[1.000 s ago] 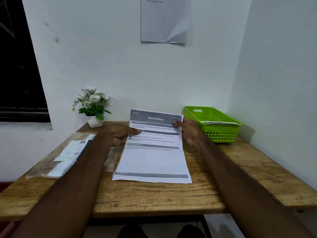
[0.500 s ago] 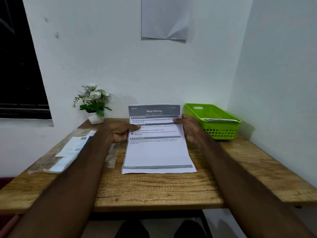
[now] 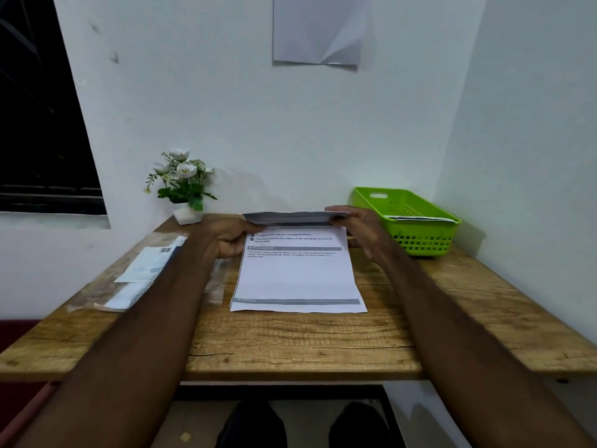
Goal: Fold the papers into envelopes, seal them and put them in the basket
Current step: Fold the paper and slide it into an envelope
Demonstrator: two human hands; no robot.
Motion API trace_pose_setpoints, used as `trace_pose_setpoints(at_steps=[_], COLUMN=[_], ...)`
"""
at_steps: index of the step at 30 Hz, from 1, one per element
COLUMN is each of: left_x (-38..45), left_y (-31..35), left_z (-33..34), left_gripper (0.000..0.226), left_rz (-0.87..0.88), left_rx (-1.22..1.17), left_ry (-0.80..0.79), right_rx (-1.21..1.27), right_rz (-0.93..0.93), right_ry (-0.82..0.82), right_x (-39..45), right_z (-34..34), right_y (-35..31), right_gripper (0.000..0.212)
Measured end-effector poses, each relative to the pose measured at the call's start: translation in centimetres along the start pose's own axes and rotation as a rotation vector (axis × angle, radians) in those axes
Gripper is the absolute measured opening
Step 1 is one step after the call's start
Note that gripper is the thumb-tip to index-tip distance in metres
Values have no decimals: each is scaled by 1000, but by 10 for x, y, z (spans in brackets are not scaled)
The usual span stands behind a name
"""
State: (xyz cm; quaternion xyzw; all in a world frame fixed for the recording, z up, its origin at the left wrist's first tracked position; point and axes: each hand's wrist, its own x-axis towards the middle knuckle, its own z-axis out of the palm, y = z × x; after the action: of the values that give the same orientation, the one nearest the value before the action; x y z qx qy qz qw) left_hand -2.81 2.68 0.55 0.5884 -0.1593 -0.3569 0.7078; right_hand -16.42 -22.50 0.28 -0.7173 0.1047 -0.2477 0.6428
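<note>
Your printed sheet (image 3: 295,276) lies flat on the tabletop (image 3: 290,344), its far edge curled up and over toward you. The green basket (image 3: 416,221) sits at the far right, holding a folded paper (image 3: 416,218).

We are seeing a small white pot of white flowers with green leaves (image 3: 182,185) standing at the far left of the wooden table (image 3: 290,344), a blank white sheet (image 3: 319,30) hanging on the far wall, and a dark window (image 3: 38,124) at left.
</note>
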Motion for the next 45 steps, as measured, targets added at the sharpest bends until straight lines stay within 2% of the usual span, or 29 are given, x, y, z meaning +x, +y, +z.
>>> trace_pose_setpoints(at_steps=[5, 9, 11, 13, 16, 19, 24, 27, 30, 32, 36, 39, 42, 45], left_x=[-2, 1, 2, 4, 8, 5, 6, 7, 7, 6, 5, 5, 5, 7], left_y=[1, 2, 3, 4, 5, 3, 0, 1, 2, 3, 4, 5, 5, 5], left_z=[0, -3, -6, -11, -16, -10, -7, -9, -9, -6, -1, 0, -1, -5], left_gripper=[21, 24, 27, 34, 60, 47, 44, 42, 42, 42, 42, 40, 36, 39], left_rz=[18, 55, 53, 45, 25, 25, 89, 122, 145, 153, 157, 153, 157, 165], left_rx=[21, 34, 36, -11, -65, 6, 29, -1, -7, 4, 40, 51, 35, 28], left_ry=[8, 12, 19, 66, 80, 5, 25, 21, 15, 11, -4, -23, -37, -14], right_rx=[-190, -310, -327, -329, -361, -404, -487, -498, -519, -614, -802, -895, -975, -919], right_rz=[-179, -172, -192, -205, -226, -263, -279, -279, -366, -432, -476, -419, -371, -320], right_ry=[19, 40, 24, 5, -9, -5, 7, 91, 206, 225, 67, -49, -68, -75], right_x=[-3, -3, -4, -3, -2, -2, 0, 3, 3, 2, -2, 0, 5, 11], right_z=[0, -1, -1, -1, -1, -1, -2, -1, 8, 21, 60, 89, 101, 90], right_y=[-3, 1, 5, 8, 11, 9, 5, -1, -13, -23, -40, -45, -47, -48], right_gripper=[28, 48, 48, 42, 41, 49, 61, 55, 36, 25, 23, 23, 20, 14])
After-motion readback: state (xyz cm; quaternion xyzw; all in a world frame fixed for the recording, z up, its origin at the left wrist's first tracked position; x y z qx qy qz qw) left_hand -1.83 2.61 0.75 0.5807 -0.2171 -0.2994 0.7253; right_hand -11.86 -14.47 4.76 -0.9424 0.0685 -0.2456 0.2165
